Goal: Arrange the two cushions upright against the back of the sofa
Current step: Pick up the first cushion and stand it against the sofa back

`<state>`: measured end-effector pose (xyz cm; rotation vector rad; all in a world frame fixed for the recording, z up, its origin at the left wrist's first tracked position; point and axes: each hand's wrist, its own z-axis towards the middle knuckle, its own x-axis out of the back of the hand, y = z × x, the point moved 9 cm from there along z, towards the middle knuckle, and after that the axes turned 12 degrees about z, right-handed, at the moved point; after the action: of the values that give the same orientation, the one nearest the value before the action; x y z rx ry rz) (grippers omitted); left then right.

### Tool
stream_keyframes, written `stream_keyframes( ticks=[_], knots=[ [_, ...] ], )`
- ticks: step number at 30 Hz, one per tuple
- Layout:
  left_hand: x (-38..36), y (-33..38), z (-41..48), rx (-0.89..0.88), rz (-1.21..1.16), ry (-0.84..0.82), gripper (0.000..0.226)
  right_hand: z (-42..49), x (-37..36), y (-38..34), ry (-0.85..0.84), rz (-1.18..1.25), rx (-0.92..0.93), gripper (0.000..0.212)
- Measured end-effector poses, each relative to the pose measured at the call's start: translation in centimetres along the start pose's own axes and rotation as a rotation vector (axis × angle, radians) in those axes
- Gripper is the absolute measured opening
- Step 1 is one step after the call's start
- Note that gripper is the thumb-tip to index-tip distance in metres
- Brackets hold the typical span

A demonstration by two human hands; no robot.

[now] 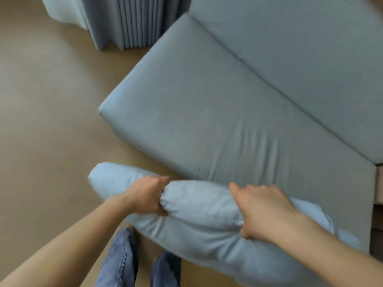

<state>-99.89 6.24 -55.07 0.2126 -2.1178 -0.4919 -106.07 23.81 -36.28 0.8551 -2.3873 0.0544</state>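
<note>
A light blue cushion (199,220) hangs in front of me, held edge-up just before the front edge of the sofa seat (207,112). My left hand (148,196) pinches its top edge near the left end. My right hand (261,208) clamps over the top edge further right, fingers on the far side. The sofa back (300,44) rises at the upper right, bare. Whether a second cushion lies behind the held one I cannot tell; a pale blue fold (344,237) shows past my right forearm.
Tan wooden floor (51,121) spreads to the left. Grey-blue pleated curtains (132,21) hang at the top, by the sofa's far end. My jeans-clad legs (124,264) stand below the cushion. A brown furniture edge (378,214) shows at the right border.
</note>
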Motion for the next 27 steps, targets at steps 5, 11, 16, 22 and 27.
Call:
stream_keyframes(
  ticks=[5, 11, 16, 22, 27],
  knots=[
    [17.6, 6.8, -7.6, -0.093, 0.262, 0.074, 0.064, -10.5, 6.7, 6.6, 0.117, 0.210, 0.011, 0.075],
    [37.5, 16.0, -10.1, -0.118, 0.507, 0.125, 0.065, -18.8, 15.4, 16.0, 0.338, 0.519, 0.082, 0.090],
    [49.5, 22.9, -6.5, -0.118, 0.679, 0.212, 0.064, -20.2, 21.2, 24.1, 0.525, 0.652, 0.142, 0.103],
    [58.6, 25.5, 3.7, -0.121, 0.764, 0.284, 0.060, -15.0, 28.7, 33.0, 0.673, 0.679, 0.100, 0.099],
    [61.6, 24.6, 16.0, -0.165, 0.797, 0.269, 0.054, -5.9, 32.0, 40.2, 0.639, 0.812, 0.048, 0.103]
  ],
)
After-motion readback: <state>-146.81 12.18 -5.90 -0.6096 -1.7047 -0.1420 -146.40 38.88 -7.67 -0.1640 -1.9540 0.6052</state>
